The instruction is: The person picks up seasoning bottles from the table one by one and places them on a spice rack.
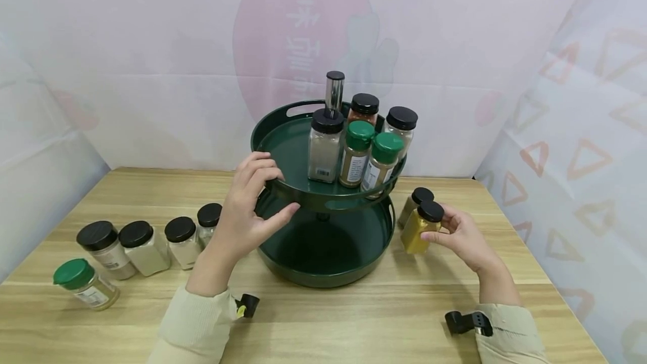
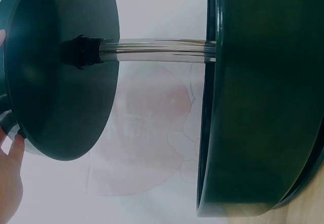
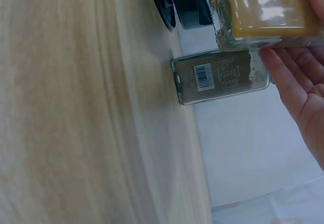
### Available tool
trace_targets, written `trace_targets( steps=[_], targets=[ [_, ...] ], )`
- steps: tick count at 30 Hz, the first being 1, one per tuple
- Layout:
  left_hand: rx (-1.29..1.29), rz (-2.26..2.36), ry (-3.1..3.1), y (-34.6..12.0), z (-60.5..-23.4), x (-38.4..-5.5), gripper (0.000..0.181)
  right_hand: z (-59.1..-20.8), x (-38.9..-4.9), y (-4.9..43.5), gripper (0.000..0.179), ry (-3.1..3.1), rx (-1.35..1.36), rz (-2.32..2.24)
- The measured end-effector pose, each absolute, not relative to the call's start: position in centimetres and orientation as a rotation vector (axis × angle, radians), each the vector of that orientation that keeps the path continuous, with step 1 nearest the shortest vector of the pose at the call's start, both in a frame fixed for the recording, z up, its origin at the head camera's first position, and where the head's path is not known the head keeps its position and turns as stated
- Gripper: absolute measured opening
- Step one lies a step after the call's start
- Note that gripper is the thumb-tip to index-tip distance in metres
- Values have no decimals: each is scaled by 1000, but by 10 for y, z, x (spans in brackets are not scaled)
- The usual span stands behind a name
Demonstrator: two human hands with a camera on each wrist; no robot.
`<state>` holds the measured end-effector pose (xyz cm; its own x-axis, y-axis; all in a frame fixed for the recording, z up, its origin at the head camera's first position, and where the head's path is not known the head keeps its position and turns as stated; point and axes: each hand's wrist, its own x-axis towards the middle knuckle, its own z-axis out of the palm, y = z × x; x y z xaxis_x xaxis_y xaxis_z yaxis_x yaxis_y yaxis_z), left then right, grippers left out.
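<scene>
My left hand grips the near left rim of the upper tier of a dark green two-tier turntable rack, fingers over the edge and thumb below on the outside. In the left wrist view, only part of the left hand shows at the edge of the upper tier. Between right thumb and fingers, my right hand holds a black-lidded spice jar of yellow powder. The right wrist view shows this jar raised off the table. Behind it stands a grey-brown spice jar.
On the upper tier, several spice jars stand right of centre, beside the metal post. The lower tier lies beneath. Several more jars line the table's left side, with a green-capped one nearest. A white printed curtain hangs behind.
</scene>
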<state>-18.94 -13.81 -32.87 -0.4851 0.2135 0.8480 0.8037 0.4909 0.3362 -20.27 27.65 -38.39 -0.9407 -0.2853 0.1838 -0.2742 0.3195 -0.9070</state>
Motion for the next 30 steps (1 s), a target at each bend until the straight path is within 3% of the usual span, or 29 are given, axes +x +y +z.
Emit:
trace_targets(
  steps=[6, 23, 30],
  targets=[
    [-841, -970, -1964, -137, -327, -190, 56, -372, -197, 272, 45, 2555, -539, -1834],
    [-825, -981, -1975, -138, -330, -187, 56, -341, -185, 250, 56, 2307, -961, -2331],
    [-824, -993, -1977, -137, -329, -186, 56, -323, -184, 238, 53, 2359, -996, -2421]
  ],
)
